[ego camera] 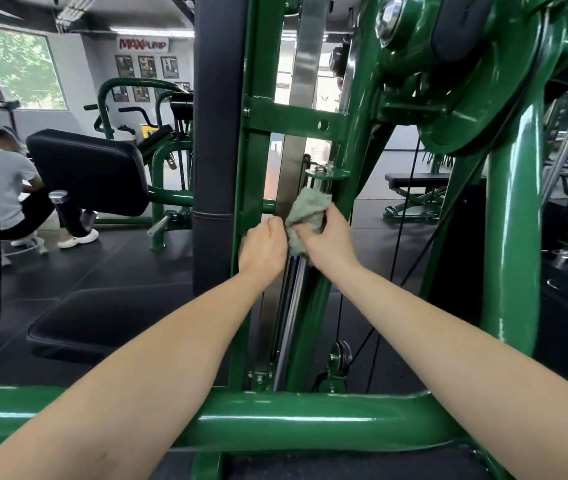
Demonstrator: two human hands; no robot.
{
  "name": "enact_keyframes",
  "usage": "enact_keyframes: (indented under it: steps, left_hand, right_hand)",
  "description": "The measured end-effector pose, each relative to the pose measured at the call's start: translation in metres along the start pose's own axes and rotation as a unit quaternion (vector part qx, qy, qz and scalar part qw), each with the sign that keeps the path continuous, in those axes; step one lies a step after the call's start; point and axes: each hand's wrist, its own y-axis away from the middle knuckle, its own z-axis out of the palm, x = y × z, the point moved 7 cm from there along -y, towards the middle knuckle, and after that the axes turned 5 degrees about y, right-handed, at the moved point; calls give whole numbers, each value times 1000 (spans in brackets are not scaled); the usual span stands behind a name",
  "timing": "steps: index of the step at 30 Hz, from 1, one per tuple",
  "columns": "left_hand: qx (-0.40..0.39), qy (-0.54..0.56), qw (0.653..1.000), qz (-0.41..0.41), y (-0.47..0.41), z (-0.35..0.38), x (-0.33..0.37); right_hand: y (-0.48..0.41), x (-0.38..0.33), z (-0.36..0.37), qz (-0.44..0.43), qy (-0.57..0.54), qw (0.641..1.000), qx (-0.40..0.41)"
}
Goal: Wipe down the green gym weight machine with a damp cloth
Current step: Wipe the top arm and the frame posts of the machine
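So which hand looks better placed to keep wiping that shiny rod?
The right hand, probably: it already grips the cloth against the rod. The left hand holds no cloth and rests by the green post.

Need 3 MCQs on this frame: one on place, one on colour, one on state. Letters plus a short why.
1. Where is the cloth?
A. on the floor mat
B. against the chrome guide rod inside the frame
C. draped over the black pad

2. What colour is the machine frame?
A. red
B. green
C. white

3. What is the right hand doing?
A. hanging loose with nothing in it
B. lying flat on the bottom crossbar
C. gripping the cloth

Key:
1 B: the cloth is bunched around the rod, just under the small green bracket.
2 B: every painted tube and the bottom crossbar are glossy green.
3 C: its fingers are curled round the cloth, while the left hand sits next to it, fingers curled at the cloth's edge by the green upright.
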Motion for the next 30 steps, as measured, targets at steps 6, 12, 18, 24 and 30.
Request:
enact_keyframes:
  steps: [6,12,18,24,30]
  left_hand:
    - [-32,-2,999,-32,6,6,-5]
    - [-79,-54,995,-30,11,15,-8]
    - [-93,-53,993,-42,10,17,-14]
    - [-46,20,998,-28,-1,5,-4]
    - [14,1,999,31,-1,-3,18]
  right_hand:
    - [32,61,36,82,132,986,-59]
    - [50,91,53,171,171,956,-166]
    - [68,110,65,238,205,933,-174]
    - [33,52,38,160,172,972,-19]
    - [-9,-39,-20,3,26,991,129]
